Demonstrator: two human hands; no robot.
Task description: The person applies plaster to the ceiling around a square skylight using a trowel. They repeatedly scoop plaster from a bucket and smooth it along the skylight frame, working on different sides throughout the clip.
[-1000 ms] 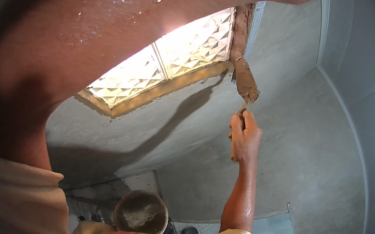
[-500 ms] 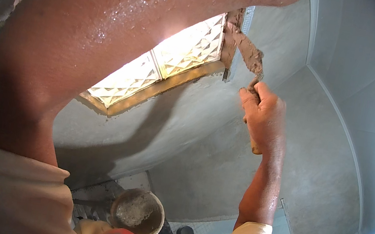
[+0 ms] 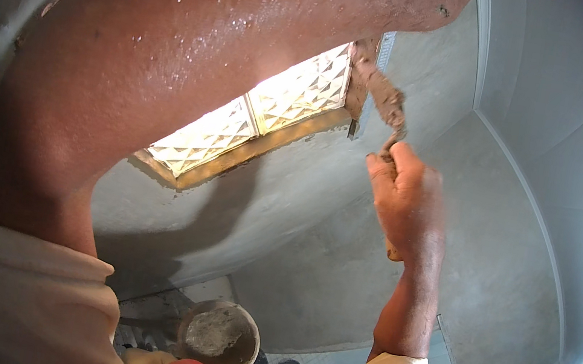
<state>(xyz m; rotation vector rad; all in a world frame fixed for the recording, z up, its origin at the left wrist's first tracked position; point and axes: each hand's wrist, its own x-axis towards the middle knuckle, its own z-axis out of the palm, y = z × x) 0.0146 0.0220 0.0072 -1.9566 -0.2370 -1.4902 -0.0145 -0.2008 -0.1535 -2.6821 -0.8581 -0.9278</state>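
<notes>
Right hand [image 3: 403,200] fisted around a trowel [image 3: 384,104], blade coated in wet brown mortar, tip pressed to the right edge of a glass-block window [image 3: 254,127]. Blocks ribbed in a diamond pattern, brightly backlit, framed in a brownish mortar border. Surrounding wall [image 3: 339,266] is grey, rough plaster. Left arm [image 3: 172,72] raised across upper view, skin speckled with plaster; left hand out of sight, state cannot be told. Round bucket [image 3: 218,334] of grey mortar below
</notes>
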